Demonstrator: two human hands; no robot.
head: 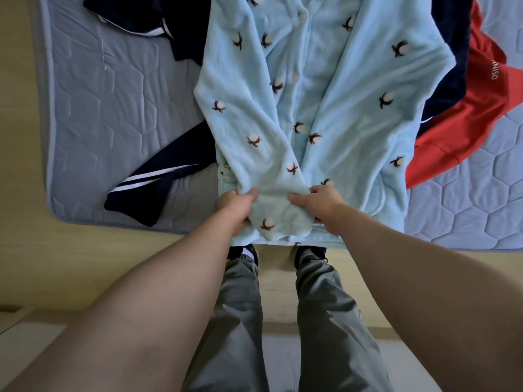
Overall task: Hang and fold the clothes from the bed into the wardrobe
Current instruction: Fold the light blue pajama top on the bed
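A light blue fleece pyjama top (325,89) with small brown-and-white flower prints lies spread face up on the bed, buttons down its middle. One sleeve is folded across the front toward the near hem. My left hand (236,206) pinches the cuff end of that sleeve on its left side. My right hand (322,203) grips the same sleeve end on its right side. Both hands sit at the bed's near edge. The wardrobe is not in view.
Under and beside the top lie a navy garment with white stripes (158,176), more navy cloth (135,12) at the far left, and a red garment (464,128) at the right. The grey-blue quilted mattress (93,108) has bare surface at left. My legs stand on the wooden floor (25,179).
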